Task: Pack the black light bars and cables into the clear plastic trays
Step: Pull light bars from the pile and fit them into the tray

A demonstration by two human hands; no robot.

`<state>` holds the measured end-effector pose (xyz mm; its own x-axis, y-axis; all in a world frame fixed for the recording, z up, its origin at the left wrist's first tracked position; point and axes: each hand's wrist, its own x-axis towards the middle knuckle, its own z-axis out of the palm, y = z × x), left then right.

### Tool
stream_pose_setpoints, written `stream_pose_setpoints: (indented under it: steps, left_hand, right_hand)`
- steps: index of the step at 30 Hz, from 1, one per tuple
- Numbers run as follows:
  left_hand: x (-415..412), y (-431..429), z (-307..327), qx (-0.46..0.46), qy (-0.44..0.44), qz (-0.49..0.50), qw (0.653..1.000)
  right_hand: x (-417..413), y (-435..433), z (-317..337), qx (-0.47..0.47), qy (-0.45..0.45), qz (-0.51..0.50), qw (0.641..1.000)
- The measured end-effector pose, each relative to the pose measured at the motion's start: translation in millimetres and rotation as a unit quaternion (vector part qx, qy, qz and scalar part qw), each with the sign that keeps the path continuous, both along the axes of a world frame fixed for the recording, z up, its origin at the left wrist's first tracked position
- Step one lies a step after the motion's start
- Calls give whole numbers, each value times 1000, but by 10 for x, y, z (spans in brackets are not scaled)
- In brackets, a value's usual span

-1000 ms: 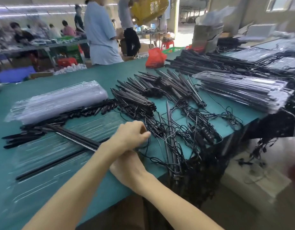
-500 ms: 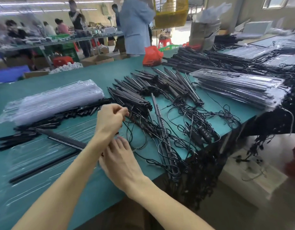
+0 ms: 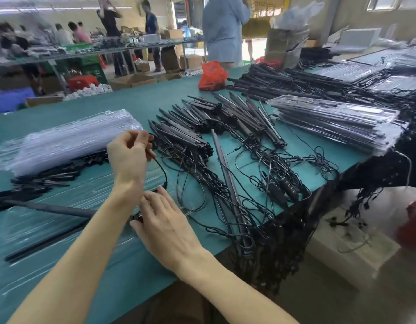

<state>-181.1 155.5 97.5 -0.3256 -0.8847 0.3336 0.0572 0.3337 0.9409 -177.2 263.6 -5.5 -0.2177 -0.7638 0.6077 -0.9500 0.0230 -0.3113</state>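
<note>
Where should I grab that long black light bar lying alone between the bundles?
I'd pinch the light bar at its far half from above, across its narrow sides: that part lies bare on the green table, while cables tangle around its near end.

The trays (image 3: 69, 139) are clear, glossy plastic (glare streaks them). The light bars (image 3: 186, 140) look matt black, the table (image 3: 141, 99) smooth matt teal.
</note>
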Motion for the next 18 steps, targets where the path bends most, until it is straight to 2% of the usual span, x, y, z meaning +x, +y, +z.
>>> stream_pose_setpoints:
  steps: [2, 6, 9, 11, 15, 18]
  left_hand:
    - [4, 4, 19, -5, 12, 6, 1000]
    - [-35, -75, 48, 56, 56, 51, 996]
    - [-25, -150, -11, 72, 45, 68, 994]
    - [6, -196, -82, 60, -3, 59, 996]
    - [38, -240, -186, 36, -166, -17, 985]
    - [15, -166, -227, -49, -261, -28, 964]
  right_hand:
    - [1, 11, 13, -14, -2, 12, 1000]
    - [8, 50, 50, -40, -21, 40, 998]
    - [11, 64, 84, -25, -33, 36, 998]
    - [6, 62, 82, 2, -31, 34, 999]
    - [28, 65, 72, 50, -29, 13, 998]
    - [31, 62, 67, 72, -30, 5, 997]
